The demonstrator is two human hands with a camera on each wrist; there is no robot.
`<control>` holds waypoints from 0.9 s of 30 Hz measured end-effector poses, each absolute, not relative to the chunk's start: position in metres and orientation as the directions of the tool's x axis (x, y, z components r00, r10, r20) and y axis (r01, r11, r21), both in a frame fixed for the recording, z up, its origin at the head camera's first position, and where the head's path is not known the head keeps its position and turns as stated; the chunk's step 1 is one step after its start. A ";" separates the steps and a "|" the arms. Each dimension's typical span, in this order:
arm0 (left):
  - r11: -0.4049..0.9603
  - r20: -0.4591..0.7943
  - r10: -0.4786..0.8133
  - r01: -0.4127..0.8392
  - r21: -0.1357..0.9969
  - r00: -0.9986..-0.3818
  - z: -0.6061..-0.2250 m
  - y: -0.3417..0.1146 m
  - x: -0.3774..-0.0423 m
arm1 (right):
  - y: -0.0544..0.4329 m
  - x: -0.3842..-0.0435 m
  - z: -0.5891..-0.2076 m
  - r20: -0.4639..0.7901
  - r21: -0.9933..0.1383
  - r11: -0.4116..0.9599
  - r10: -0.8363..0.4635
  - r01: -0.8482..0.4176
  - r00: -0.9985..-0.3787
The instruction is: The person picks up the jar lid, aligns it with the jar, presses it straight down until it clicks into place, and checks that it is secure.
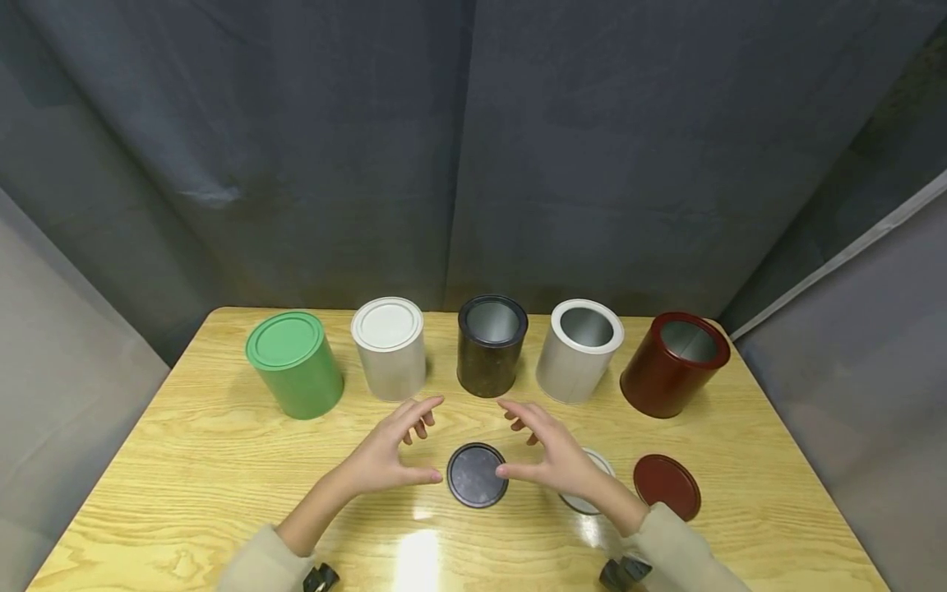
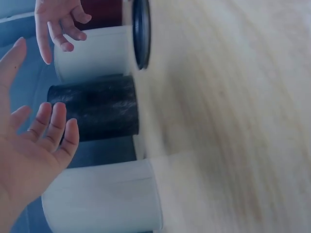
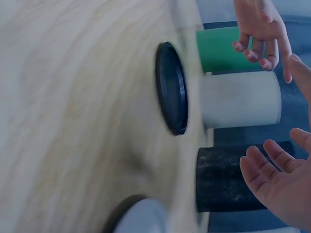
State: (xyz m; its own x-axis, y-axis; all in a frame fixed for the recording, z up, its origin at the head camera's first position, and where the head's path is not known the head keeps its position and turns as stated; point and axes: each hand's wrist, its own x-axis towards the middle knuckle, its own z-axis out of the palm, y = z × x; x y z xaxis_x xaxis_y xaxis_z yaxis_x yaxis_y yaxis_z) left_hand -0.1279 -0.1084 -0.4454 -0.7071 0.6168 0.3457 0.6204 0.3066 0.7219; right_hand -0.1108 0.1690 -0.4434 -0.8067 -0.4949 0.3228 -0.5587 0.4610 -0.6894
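Note:
Both hands are raised over the table with palms turned toward each other and nothing held. My left hand (image 1: 386, 457) has its thumb spread from loosely bent fingers, just left of a black lid (image 1: 473, 477). My right hand (image 1: 551, 457) mirrors it on the other side, thumb tip overlapping the lid's right edge in the head view. Behind the hands stands an uncovered black can (image 1: 488, 370), its metal inside showing. A white lid (image 1: 579, 503) lies partly hidden beneath the right wrist. To its right is a dark red lid (image 1: 663, 482).
Along the back of the wooden table (image 1: 185, 477) stand a green can (image 1: 307, 382) and a white can (image 1: 394, 366), both lidded. An uncovered white can (image 1: 571, 370) and an uncovered dark red can (image 1: 658, 378) are at the right. Grey curtains (image 1: 333, 164) surround the table.

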 end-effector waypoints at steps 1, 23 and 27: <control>0.315 0.328 0.627 0.615 0.723 -0.707 -0.447 -0.107 -0.127 | 0.170 -0.110 -0.446 0.321 -0.684 0.469 -0.495 -0.559 -0.808; 0.498 0.038 0.730 0.569 0.654 -0.682 -0.493 -0.086 -0.142 | 0.179 -0.110 -0.496 0.241 -0.552 0.596 -0.556 -0.583 -0.796; 0.536 -0.015 0.734 0.564 0.628 -0.679 -0.497 -0.083 -0.143 | 0.177 -0.108 -0.499 0.216 -0.547 0.608 -0.562 -0.575 -0.799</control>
State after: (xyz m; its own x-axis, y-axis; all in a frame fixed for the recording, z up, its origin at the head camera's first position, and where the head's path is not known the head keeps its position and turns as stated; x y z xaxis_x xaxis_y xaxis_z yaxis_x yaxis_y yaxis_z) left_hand -0.1431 -0.0834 -0.4968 -0.6794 0.7336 -0.0154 0.5641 0.5357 0.6284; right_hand -0.1084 0.1773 -0.4988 -0.7987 -0.5617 0.2157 -0.5753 0.6078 -0.5474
